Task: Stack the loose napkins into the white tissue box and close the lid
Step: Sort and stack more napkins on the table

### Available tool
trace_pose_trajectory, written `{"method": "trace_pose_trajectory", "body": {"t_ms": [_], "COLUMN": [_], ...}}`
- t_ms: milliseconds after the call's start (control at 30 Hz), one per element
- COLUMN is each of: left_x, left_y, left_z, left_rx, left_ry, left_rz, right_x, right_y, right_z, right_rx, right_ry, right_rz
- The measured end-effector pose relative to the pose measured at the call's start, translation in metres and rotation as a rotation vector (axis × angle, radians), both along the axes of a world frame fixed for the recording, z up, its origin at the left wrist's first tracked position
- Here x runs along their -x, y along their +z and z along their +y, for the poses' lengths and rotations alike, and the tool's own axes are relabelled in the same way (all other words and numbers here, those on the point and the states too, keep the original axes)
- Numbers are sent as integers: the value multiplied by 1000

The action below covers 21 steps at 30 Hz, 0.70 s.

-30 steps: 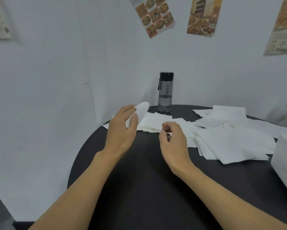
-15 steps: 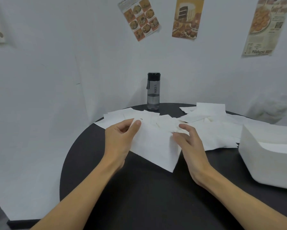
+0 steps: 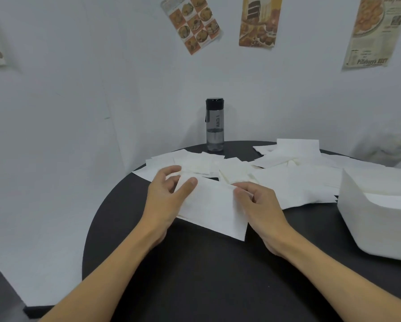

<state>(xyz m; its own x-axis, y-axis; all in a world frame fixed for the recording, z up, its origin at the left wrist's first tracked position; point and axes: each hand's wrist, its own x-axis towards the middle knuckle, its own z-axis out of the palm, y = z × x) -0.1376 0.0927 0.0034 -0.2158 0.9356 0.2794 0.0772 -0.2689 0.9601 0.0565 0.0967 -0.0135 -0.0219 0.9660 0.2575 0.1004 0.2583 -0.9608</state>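
A white napkin [image 3: 212,210] is held just above the round black table [image 3: 195,275] between my two hands. My left hand [image 3: 169,196] pinches its upper left corner with thumb and fingers. My right hand [image 3: 257,203] pinches its right edge with curled fingers. Several loose napkins [image 3: 294,180] lie spread across the far half of the table. The white tissue box [image 3: 376,219] stands open at the right edge, with napkins stacked inside it. Its lid is not in sight.
A grey water bottle [image 3: 214,124] with a black cap stands at the back of the table against the white wall. Food posters [image 3: 260,19] hang on the wall above. The table's left rim drops off to the floor.
My left hand dropped from a raised napkin corner. Both hands have taken hold of one napkin and drawn it toward me. The view swung right, bringing the tissue box into sight.
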Motion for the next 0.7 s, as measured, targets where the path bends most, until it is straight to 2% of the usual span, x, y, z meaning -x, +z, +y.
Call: {"method": "trace_pose_trajectory", "body": {"t_ms": [167,433,600,700], "left_x": [6,7,9,10], "left_y": [-4,-9,-10,-14], "left_z": [-2,-3,-5,-5], "left_rx": [45,91,48,-10], "left_ry": [-79,-205,-256,-261], "left_rz": [146,331,437,584], "right_x": [-10,-15,-16,-17], "right_y": [-4,-6,-5,-5], "right_z": [6,8,7,4], "right_rx": [0,13,0,-13], "right_ry": [21,39,56,107], "right_rz": [-145,-270,-374,-512]}}
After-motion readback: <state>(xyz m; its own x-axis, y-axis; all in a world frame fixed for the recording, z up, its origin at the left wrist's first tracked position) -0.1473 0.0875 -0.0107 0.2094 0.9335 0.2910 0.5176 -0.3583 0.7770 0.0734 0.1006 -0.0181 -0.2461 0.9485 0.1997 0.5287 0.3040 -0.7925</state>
